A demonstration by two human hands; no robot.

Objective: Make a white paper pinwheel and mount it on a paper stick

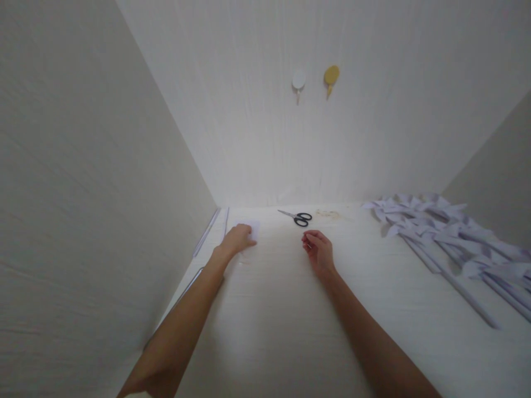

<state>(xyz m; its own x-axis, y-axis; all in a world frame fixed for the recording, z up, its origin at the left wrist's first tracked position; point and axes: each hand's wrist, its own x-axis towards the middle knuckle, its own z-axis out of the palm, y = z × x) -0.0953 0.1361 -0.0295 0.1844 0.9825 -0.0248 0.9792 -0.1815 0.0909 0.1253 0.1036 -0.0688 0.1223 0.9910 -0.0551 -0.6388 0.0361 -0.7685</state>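
A small white paper square lay far left on the white table, the left hand resting flat on it. The right hand hovered just right, fingers loosely curled, holding nothing visible. Black-handled scissors lay beyond; paper pinwheels were piled far right.

I see black-handled scissors lying far on the white table, a heap of white paper pinwheels at right, white hook and yellow hook on the far wall.

Scissors left of pinwheels
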